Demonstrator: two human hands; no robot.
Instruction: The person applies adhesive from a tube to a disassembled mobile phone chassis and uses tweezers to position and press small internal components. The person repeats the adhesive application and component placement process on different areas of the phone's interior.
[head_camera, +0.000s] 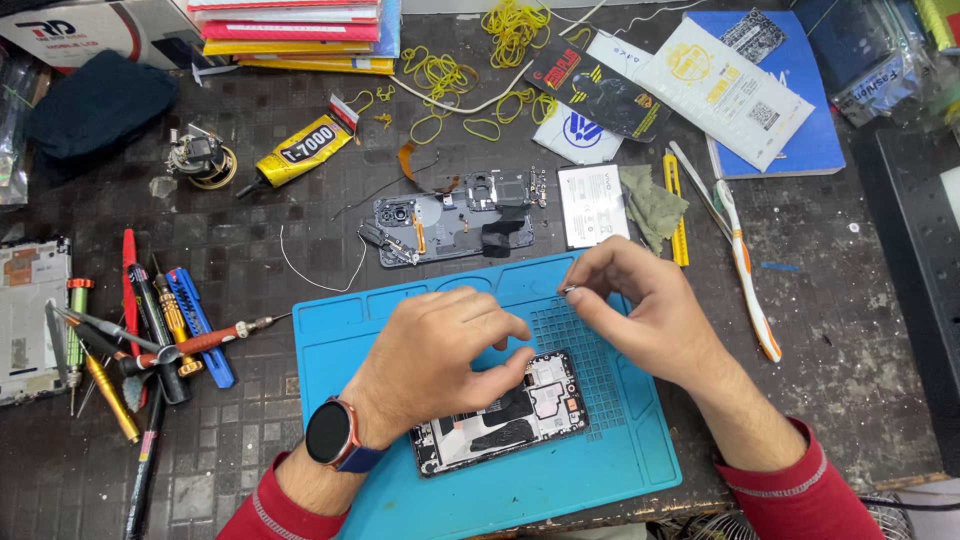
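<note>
Head view looks down on my bench, where an opened phone (500, 412) lies on the blue mat (620, 470), toward the mat's near edge and tilted a little. My left hand (440, 350) rests on the phone's upper end, fingers curled and pressed down on it to keep it steady. My right hand (640, 300) hovers just above the mat's far right corner, thumb and forefinger pinched together on a tiny silvery part (567, 291), most likely a screw, though it is too small to be sure. I judge that I am midway through working on the phone's insides, handling small fasteners, and the next move would call for a steady, careful placing of that bit so it does not roll off. Beyond the mat's far edge lies a grey back frame (455, 225) with a white battery (592, 205) beside it. Screwdrivers (160, 320) lie at the bench's left side. My left hand hides the phone's upper end.
</note>
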